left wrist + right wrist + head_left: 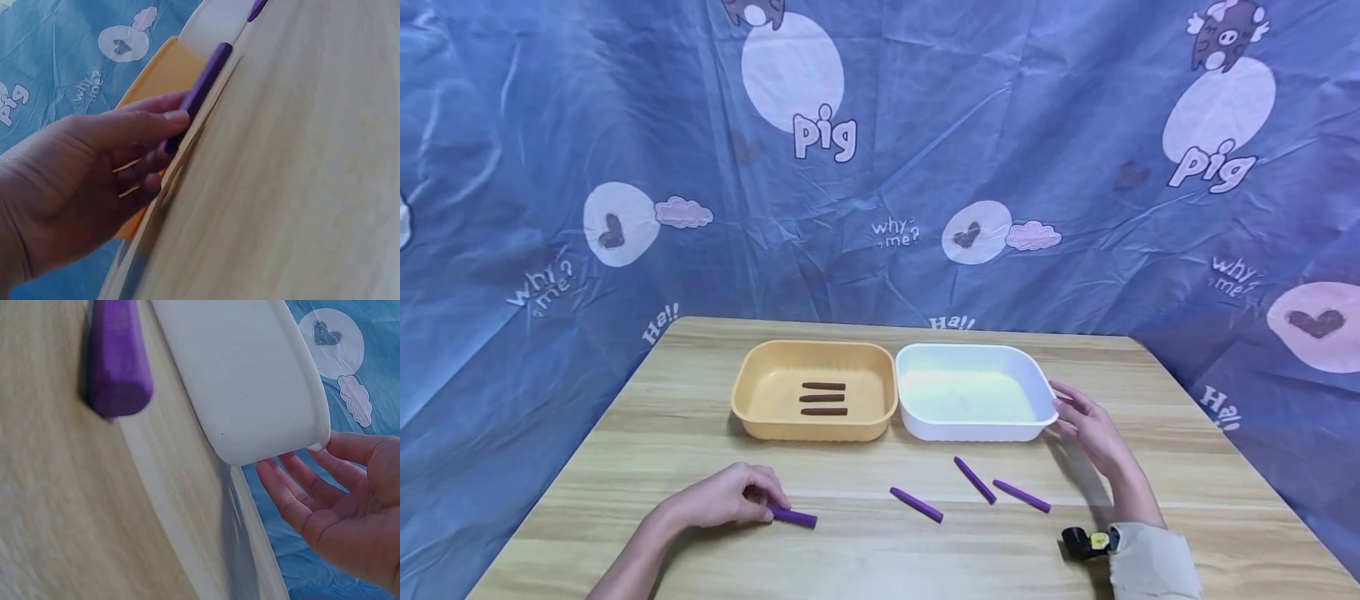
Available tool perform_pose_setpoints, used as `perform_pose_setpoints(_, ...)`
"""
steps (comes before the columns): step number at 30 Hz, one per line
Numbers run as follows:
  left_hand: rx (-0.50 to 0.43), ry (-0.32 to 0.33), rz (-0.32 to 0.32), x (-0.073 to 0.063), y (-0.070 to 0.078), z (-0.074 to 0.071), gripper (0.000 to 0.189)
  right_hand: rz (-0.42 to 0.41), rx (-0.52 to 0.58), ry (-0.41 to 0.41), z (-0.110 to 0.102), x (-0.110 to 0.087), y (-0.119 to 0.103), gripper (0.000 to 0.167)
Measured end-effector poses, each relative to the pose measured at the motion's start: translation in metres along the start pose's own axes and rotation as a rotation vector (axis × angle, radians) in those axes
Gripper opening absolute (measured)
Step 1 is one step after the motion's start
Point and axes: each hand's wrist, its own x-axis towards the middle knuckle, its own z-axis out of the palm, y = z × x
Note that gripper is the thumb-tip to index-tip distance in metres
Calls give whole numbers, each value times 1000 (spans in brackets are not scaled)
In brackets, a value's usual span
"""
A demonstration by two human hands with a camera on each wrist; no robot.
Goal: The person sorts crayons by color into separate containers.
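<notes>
My left hand [733, 496] pinches a purple crayon [793, 517] between thumb and fingers, low over the front left of the table. In the left wrist view most of the crayon [209, 75] sticks out past the thumb tip. My right hand [1090, 425] touches the right end of a white plastic basket [973, 432]. Seen from the right wrist, its loosely extended fingers [294, 500] lie at the basket's end wall and rim. Three more purple crayons [916, 505] rest on the table in front of that basket.
Left of the white basket, right beside it, stands a yellow-orange basket [816, 432] with three brown crayons [822, 398] in a row inside. Both stand toward the back of the wooden table [850, 567]. A blue printed curtain [850, 275] hangs behind.
</notes>
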Motion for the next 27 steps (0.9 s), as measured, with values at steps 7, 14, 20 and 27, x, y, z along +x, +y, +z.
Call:
perform_pose_setpoints(7, 21, 91, -9, 10, 14, 0, 19, 25, 0, 9, 2, 1, 0, 55)
perform_pose_setpoints(14, 108, 177, -5, 28, 29, -4, 20, 16, 14, 10, 1, 3, 0, 53)
perform_pose_setpoints(20, 146, 201, -33, 41, 37, -3, 20, 21, 9, 13, 1, 2, 0, 55)
perform_pose_setpoints(27, 167, 227, -79, 51, 43, -1, 20, 25, 16, 19, 1, 3, 1, 55)
